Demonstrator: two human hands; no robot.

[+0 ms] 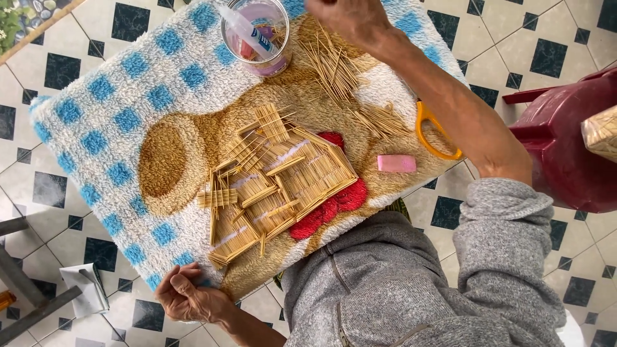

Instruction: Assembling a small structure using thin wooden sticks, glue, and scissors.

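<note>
Floor (533, 38) is white tile with dark diamond insets, all round. On it a shaggy mat (128, 109), blue-and-white check with a tan and red figure, serves as the working surface.

Mid-mat: stick model (273, 180), flat panels of thin wooden sticks glued in overlapping layers, lying over the red patch. Loose sticks (340, 74) piled at the far side, spreading right.

Clear plastic cup (256, 35) at the far edge of the mat, glue tube (247, 32) leaning inside. Yellow-handled scissors (432, 135) at the right edge of the mat, partly hidden by the forearm. Pink eraser block (396, 163) just near of them.

Right hand (350, 19) is at the far edge above the loose sticks, partly out of frame; can't tell if it grips anything. Left hand (186, 297) is curled closed on the near edge of the mat.

Dark red plastic stool (565, 148) at the right. Folded paper (87, 289) on the tiles near left, beside grey metal legs (26, 302). Person wears a grey fleece top.
</note>
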